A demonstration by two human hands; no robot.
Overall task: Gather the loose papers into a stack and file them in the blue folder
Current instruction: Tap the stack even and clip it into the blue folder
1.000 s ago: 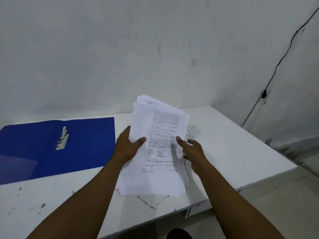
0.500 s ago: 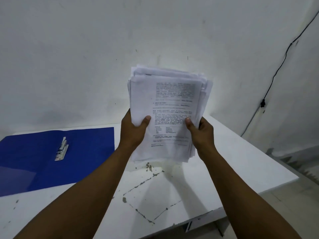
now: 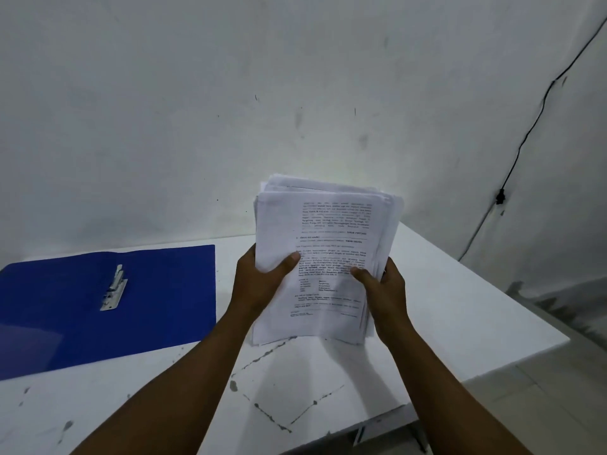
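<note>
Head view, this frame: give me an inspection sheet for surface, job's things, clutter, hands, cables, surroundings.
Surface: white table, with dark scuffs and chipped lines near its front edge.
Job's things: papers gathered into a stack, held upright, top edges uneven, bottom edge at or just above the table; blue folder lies open flat at left, its metal clip bare.
Clutter: nothing seen.
Hands: left hand grips the stack's left edge; right hand grips its right edge.
Cables: black cable runs down the right wall.
Surroundings: stained white wall; tiled floor at right.
</note>
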